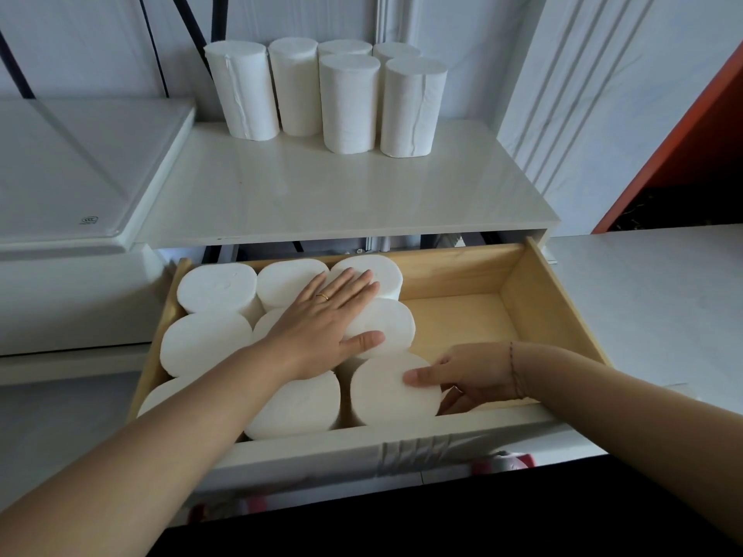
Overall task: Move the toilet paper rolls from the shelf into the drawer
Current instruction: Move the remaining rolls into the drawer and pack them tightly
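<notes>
Left hand (325,315) lies flat, fingers spread, steadying packed rolls (213,289); right hand (470,375) grips the front roll (392,389), thumb on top, seating it in the drawer (518,271)

Six white rolls (349,102) upright on shelf (321,190); nine packed upright in drawer (522,283).

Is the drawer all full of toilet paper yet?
Not yet. The drawer is open, rolls fill its left part, and bare wooden floor shows on the right. Six rolls stand on the shelf.
</notes>
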